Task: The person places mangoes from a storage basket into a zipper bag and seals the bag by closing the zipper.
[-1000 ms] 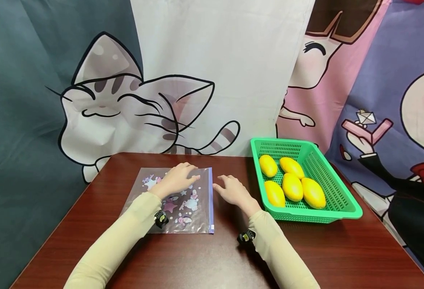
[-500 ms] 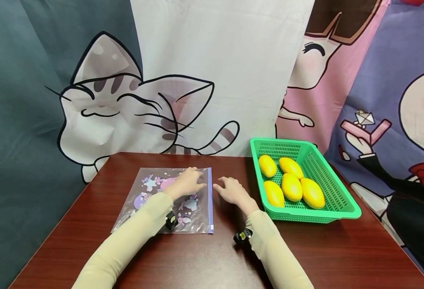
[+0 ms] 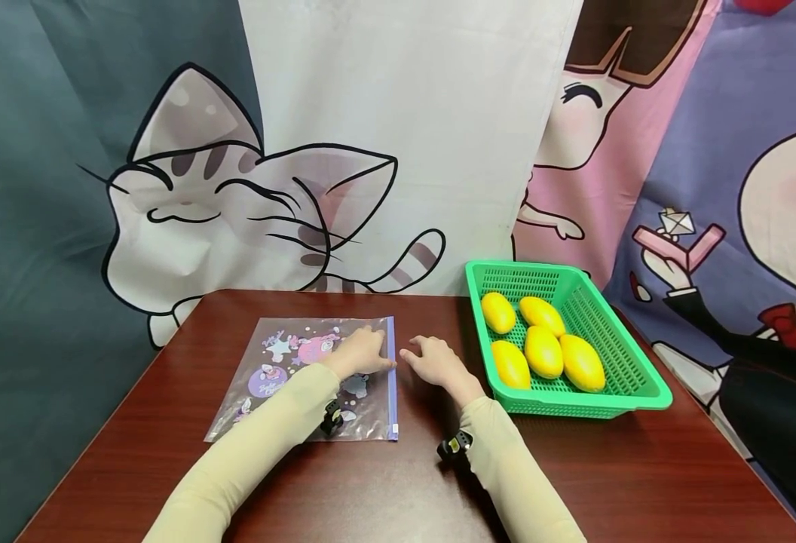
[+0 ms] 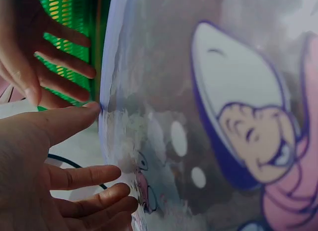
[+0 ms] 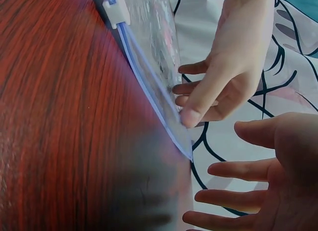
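A clear zip bag (image 3: 289, 422) printed with cartoon figures lies flat on the table, its purple zip strip (image 3: 392, 385) along the right side. My left hand (image 3: 362, 352) is over the bag's right part, fingers extended. In the left wrist view, the thumb tip of my left hand (image 4: 64, 171) meets the purple edge. Across the strip, to its right, my right hand (image 3: 435, 362) hovers with fingers spread and holds nothing. The right wrist view shows the white slider (image 5: 117, 12) at the near end of the strip, with my right hand (image 5: 283, 176) apart from the bag.
A green plastic basket (image 3: 642, 385) stands on the right of the brown table (image 3: 371, 490), holding several yellow mangoes (image 3: 543, 352). Behind the table hangs a cloth backdrop (image 3: 411, 90) with cartoon drawings. A small black camera (image 3: 454, 446) is strapped to my right wrist.
My left hand has moved right across the bag to its zip strip, uncovering more of the printed left part. My right hand has stayed almost in place. The view has shifted slightly.
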The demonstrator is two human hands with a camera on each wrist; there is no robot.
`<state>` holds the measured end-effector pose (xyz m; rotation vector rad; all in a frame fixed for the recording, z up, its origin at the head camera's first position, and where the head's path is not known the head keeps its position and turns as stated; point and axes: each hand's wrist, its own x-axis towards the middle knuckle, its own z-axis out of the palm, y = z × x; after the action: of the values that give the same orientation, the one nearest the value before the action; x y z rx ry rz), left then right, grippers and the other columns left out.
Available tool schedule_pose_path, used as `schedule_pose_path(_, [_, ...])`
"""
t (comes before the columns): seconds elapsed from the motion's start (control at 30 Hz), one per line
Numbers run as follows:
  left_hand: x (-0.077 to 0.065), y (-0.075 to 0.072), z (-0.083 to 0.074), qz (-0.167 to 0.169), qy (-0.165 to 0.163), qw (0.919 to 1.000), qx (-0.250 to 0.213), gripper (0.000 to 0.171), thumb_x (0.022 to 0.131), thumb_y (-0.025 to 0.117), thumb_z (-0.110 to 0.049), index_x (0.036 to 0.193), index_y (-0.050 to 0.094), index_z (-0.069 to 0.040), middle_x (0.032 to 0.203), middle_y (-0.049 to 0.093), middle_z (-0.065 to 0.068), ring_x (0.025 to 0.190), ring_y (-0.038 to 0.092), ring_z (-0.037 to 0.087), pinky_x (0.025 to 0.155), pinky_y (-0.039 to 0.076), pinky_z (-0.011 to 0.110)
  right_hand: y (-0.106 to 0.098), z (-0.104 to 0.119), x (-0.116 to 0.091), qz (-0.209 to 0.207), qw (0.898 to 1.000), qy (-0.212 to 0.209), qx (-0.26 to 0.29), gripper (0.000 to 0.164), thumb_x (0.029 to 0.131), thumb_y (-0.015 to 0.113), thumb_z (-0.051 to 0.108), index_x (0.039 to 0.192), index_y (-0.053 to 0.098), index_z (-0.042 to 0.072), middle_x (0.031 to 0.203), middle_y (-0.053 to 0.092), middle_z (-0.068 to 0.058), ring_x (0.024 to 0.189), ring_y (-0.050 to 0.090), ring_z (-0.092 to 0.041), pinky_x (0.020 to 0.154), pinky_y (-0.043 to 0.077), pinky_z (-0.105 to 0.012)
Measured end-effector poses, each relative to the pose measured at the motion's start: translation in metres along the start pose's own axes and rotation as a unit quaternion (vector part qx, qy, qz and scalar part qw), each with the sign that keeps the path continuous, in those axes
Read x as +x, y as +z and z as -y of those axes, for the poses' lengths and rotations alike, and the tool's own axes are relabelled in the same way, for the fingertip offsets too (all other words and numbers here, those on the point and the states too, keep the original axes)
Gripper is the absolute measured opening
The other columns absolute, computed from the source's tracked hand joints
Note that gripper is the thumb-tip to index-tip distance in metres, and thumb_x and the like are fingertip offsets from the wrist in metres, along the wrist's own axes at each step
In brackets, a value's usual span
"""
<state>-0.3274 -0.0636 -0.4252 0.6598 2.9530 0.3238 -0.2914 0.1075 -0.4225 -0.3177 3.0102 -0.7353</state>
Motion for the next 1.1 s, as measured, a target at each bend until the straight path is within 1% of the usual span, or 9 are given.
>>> schedule_pose_path(0.2, [0.002,0.006,-0.007,-0.001,-0.021,0.9994,0.026,0.078,0.080,0.067,-0.053,0.125,0.051,0.009,0.120,0.056,0.027,0.112,0.055,0.039,0.093,0.047,0.048,0.000,0.000,-0.001,0.003,1.000,0.007,0.002,0.048,0.093,0.055,0.039,0.128,0.057,0.007,0.127,0.058,-0.017,0.117,0.054,-0.033,0.097,0.044,-0.051])
schedule_pose_path(0.33, [0.002,0.009,-0.015,0.002,-0.051,0.9982,0.033,0.080,0.078,0.069,-0.054,0.125,0.051,0.009,0.118,0.053,0.027,0.112,0.052,0.040,0.090,0.048,0.048,-0.001,0.000,-0.001,0.005,1.000,0.006,0.005,0.047,0.093,0.056,0.037,0.127,0.057,0.006,0.126,0.059,-0.016,0.116,0.055,-0.033,0.096,0.045,-0.050])
schedule_pose_path(0.4, [0.002,0.009,-0.020,0.011,-0.069,0.9969,0.037,0.076,0.078,0.070,-0.050,0.123,0.051,0.008,0.117,0.051,0.027,0.112,0.049,0.040,0.089,0.048,0.048,-0.002,0.000,-0.001,0.007,1.000,0.004,0.007,0.046,0.093,0.056,0.036,0.127,0.057,0.006,0.125,0.060,-0.016,0.115,0.055,-0.033,0.096,0.045,-0.050])
schedule_pose_path(0.53, [0.000,0.009,-0.029,0.017,-0.098,0.9944,0.035,0.067,0.078,0.072,-0.044,0.118,0.054,0.007,0.115,0.049,0.027,0.111,0.046,0.040,0.084,0.049,0.048,-0.002,0.001,-0.002,0.009,1.000,0.003,0.006,0.045,0.093,0.056,0.035,0.126,0.058,0.005,0.123,0.060,-0.016,0.113,0.056,-0.032,0.094,0.046,-0.049])
schedule_pose_path(0.7, [-0.001,0.009,-0.037,0.023,-0.116,0.9921,0.040,0.056,0.079,0.069,-0.035,0.115,0.056,0.005,0.113,0.048,0.027,0.107,0.045,0.038,0.077,0.051,0.047,0.000,0.000,-0.001,0.007,1.000,0.002,0.000,0.044,0.093,0.056,0.035,0.125,0.058,0.006,0.121,0.062,-0.015,0.112,0.058,-0.031,0.092,0.047,-0.048])
schedule_pose_path(0.83, [-0.001,0.008,-0.041,0.023,-0.122,0.9912,0.044,0.047,0.076,0.067,-0.027,0.111,0.059,0.004,0.114,0.048,0.028,0.107,0.046,0.039,0.074,0.051,0.047,0.000,-0.001,0.000,0.006,1.000,0.000,0.000,0.043,0.093,0.056,0.035,0.125,0.059,0.005,0.120,0.062,-0.015,0.110,0.058,-0.031,0.091,0.048,-0.047])
schedule_pose_path(0.93, [0.000,0.006,-0.041,0.013,-0.117,0.9922,0.041,0.040,0.076,0.065,-0.025,0.105,0.064,0.003,0.113,0.052,0.029,0.105,0.050,0.041,0.075,0.051,0.047,0.001,-0.001,0.001,0.005,1.000,-0.001,0.000,0.044,0.093,0.056,0.035,0.125,0.059,0.006,0.120,0.063,-0.014,0.110,0.059,-0.031,0.091,0.048,-0.047])
schedule_pose_path(1.03, [0.002,0.004,-0.035,-0.005,-0.111,0.9935,0.026,0.029,0.077,0.064,-0.023,0.095,0.067,0.001,0.104,0.061,0.025,0.095,0.058,0.038,0.071,0.052,0.045,0.002,0.000,0.002,0.003,1.000,-0.004,-0.001,0.044,0.093,0.056,0.036,0.124,0.059,0.006,0.119,0.063,-0.014,0.109,0.059,-0.031,0.090,0.048,-0.047])
schedule_pose_path(1.1, [0.004,0.002,-0.031,-0.015,-0.109,0.9938,0.015,0.025,0.078,0.064,-0.021,0.092,0.067,0.000,0.099,0.065,0.021,0.088,0.062,0.034,0.068,0.052,0.043,0.004,0.001,0.003,0.001,1.000,-0.006,-0.001,0.043,0.093,0.056,0.036,0.124,0.060,0.006,0.119,0.063,-0.014,0.109,0.059,-0.031,0.089,0.048,-0.047])
